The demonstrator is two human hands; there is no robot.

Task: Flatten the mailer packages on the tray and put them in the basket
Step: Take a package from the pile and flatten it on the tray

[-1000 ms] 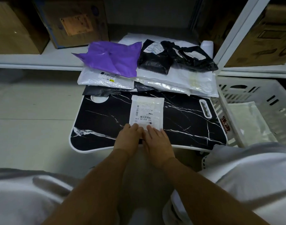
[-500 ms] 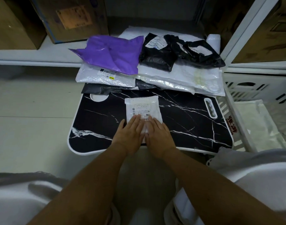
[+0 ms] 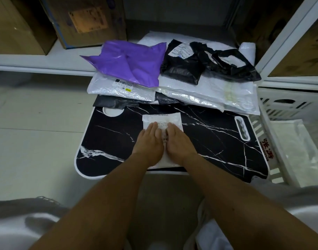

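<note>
We pressed our left hand (image 3: 149,141) and right hand (image 3: 180,141) side by side, fingers straight and flat, on the small white plastic mailer with a printed label (image 3: 162,119), which lay near the front middle of the black marble-patterned tray (image 3: 217,139). More mailers, a purple one (image 3: 129,64) among them, were piled at the tray's far edge. The white slotted plastic basket (image 3: 268,141) stood just to the right.

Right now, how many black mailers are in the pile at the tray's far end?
3 visible: one labelled black mailer on top, a torn black mailer right of it, a flat black mailer under the white ones. More may be hidden.
</note>
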